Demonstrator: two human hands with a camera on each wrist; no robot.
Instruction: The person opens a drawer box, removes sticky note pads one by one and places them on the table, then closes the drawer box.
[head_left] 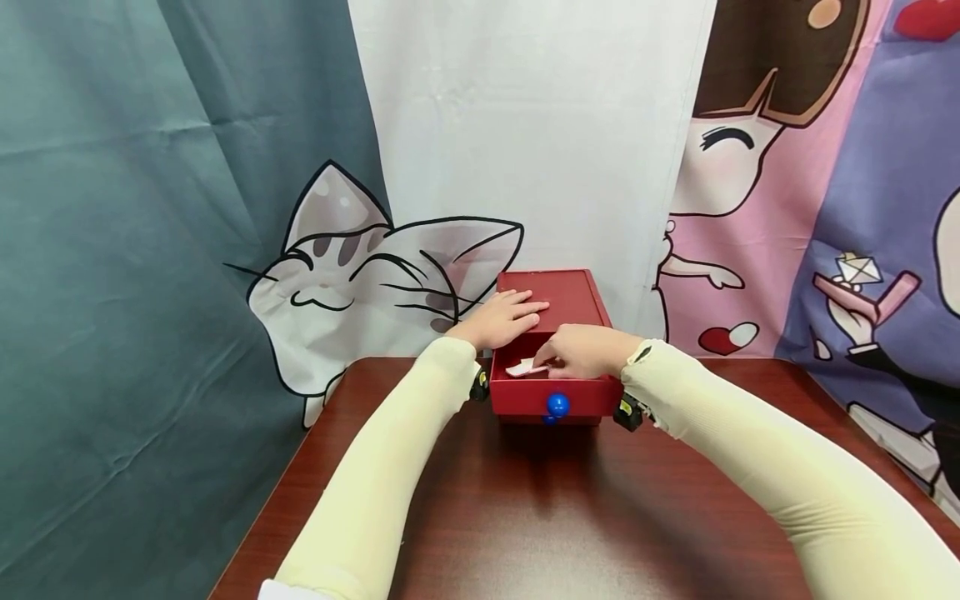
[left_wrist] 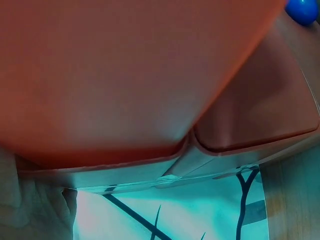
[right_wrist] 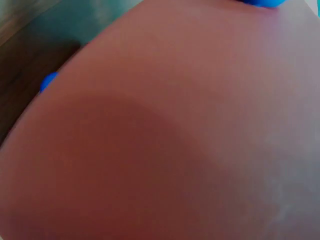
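Note:
A red drawer box (head_left: 562,293) stands at the far side of the table, its upper drawer (head_left: 523,400) pulled out toward me. On the box's top, my left hand (head_left: 504,320) lies flat with fingers spread. My right hand (head_left: 588,350) reaches down into the drawer, where its fingertips pinch the right end of a small flat white thing (head_left: 517,368) with a pinkish edge; its kind I cannot tell. Blue knobs (head_left: 557,405) sit on the drawer fronts. Red box surfaces fill both the left wrist view and the right wrist view, with neither hand's fingers plainly visible there.
The dark red-brown wooden table (head_left: 525,533) stretches from the box toward me. Behind it hangs a cloth backdrop (head_left: 540,125) printed with a cartoon cat and figures. A second blue knob (head_left: 551,420) shows just under the pulled-out drawer.

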